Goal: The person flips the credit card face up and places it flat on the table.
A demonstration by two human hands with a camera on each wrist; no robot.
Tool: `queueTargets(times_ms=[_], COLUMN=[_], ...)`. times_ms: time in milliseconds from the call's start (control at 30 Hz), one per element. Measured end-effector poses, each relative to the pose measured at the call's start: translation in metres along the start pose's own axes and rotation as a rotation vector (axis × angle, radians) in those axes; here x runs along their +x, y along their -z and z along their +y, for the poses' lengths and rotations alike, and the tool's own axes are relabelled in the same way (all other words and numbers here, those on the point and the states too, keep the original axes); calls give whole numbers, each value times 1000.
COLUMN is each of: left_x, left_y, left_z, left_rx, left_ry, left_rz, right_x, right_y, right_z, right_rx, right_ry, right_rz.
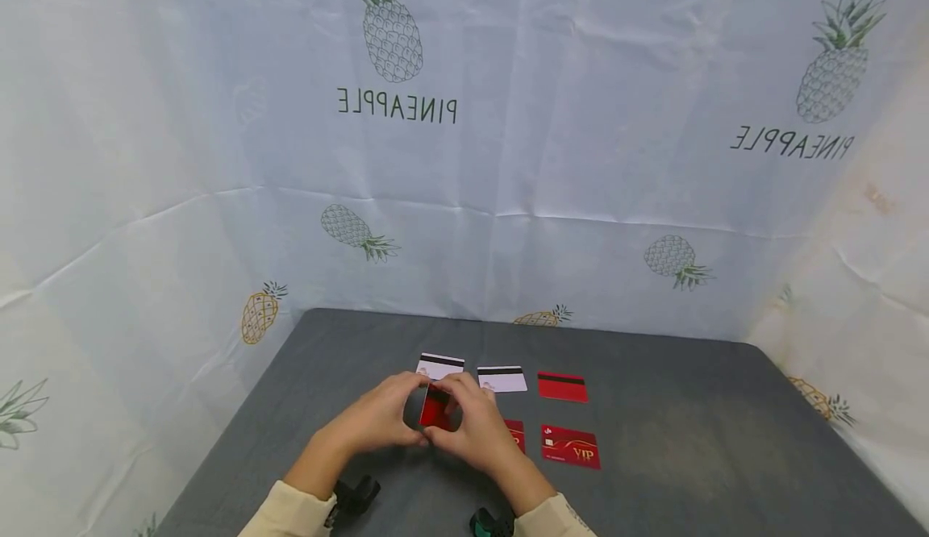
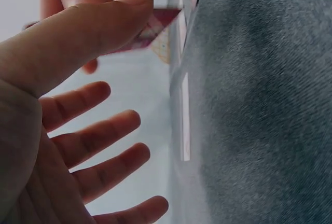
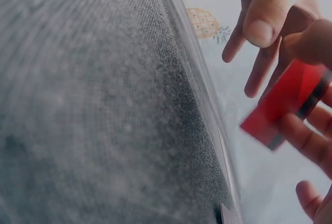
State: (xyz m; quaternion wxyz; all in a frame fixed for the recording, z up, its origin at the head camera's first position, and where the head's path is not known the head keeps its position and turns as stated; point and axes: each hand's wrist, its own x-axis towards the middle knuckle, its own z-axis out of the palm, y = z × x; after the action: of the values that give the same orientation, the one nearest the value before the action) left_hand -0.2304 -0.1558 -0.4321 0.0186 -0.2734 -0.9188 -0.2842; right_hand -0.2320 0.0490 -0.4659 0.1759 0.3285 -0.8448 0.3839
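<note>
Between my two hands is a red card (image 1: 435, 409), raised off the table, with a dark stripe on its facing side in the right wrist view. My right hand (image 1: 475, 428) grips it with thumb and fingers at its edges. Opposite it, my left hand (image 1: 381, 418) stays beside the card, its fingers (image 2: 104, 130) spread apart. In the left wrist view the left thumb (image 2: 104, 24) crosses in front of the card and hides part of it. Just beyond the hands lies a white card (image 1: 440, 365) with a black stripe, its lower part covered.
Right of the hands, a striped white card (image 1: 502, 381) and a striped red card (image 1: 562, 388) lie on the dark table (image 1: 697, 440). Nearer are a red VIP card (image 1: 571, 447) and another red card (image 1: 516, 434), partly behind the right hand. A pineapple-print curtain (image 1: 537, 158) hangs behind.
</note>
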Motion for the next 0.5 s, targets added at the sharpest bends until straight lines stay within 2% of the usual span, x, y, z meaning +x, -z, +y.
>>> queueTargets(times_ms=[167,333,400,500], left_x=[1,1,1,1], left_y=[-5,-9,-10,-8], left_z=[1,0,-1,-4], left_rx=[22,37,40,31], left_ry=[-57,-61,-62,-50], left_rz=[29,29,36,36], right_x=[0,0,0,-1], right_y=[-1,-2,-2,-1], right_z=[1,1,1,0], right_rx=[122,224,233,183], right_ry=[59,82,74,31], right_rz=[11,9,9,11])
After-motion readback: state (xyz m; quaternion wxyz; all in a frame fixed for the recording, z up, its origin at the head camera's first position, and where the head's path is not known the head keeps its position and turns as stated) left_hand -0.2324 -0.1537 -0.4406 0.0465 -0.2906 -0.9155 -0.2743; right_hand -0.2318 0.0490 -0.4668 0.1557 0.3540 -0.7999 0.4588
